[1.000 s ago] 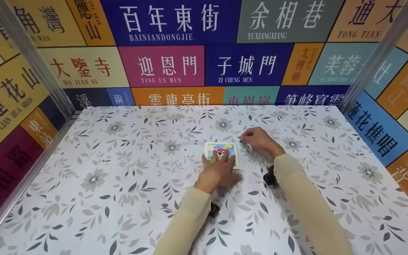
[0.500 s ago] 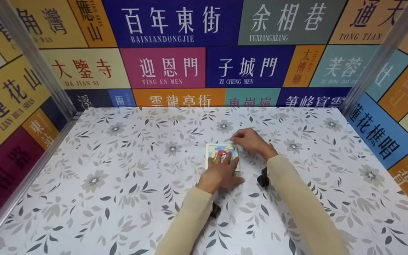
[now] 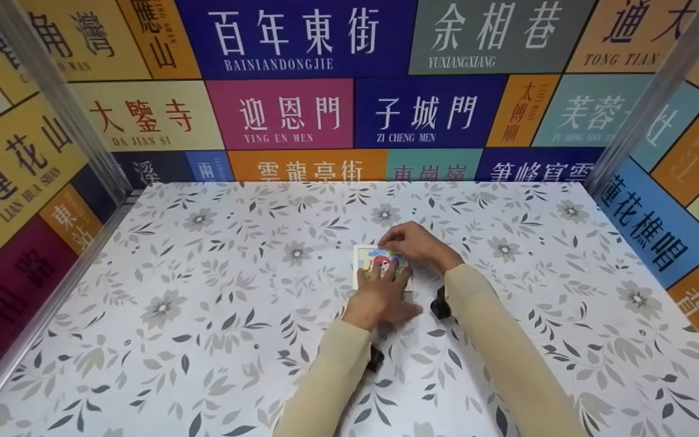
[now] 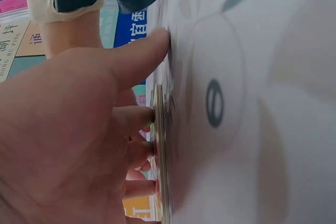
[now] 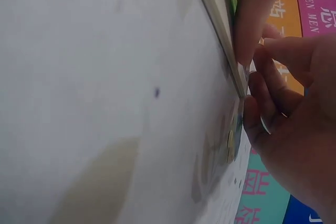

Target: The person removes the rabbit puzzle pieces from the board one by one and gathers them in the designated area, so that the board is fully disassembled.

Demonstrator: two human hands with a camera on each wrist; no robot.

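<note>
A small square picture puzzle [image 3: 357, 261] with a pale frame lies flat on the table, its red-haired figure partly covered. My left hand [image 3: 377, 300] presses on it from the near side, fingers spread and thumb out to the right; in the left wrist view the fingertips meet the top of the thin board [image 4: 161, 145]. My right hand [image 3: 416, 243] is at the far right corner, thumb and fingertips pinching a small puzzle piece that is mostly hidden. In the right wrist view, another loose piece [image 5: 234, 135] lies flat beyond the board's corner, beneath the curled fingers.
A white tablecloth [image 3: 204, 340] with grey leaves and flowers covers the table. Colourful panels [image 3: 301, 115] with large characters stand behind it and along both sides. Clear upright posts [image 3: 641, 91] mark the back corners. Dark wrist cameras [image 3: 440, 303] sit on both sleeves.
My right hand has moved left from beside the puzzle to its far edge, now covering the corner and the colourful bit seen earlier there. The left hand stays on the board, shifting only slightly.
</note>
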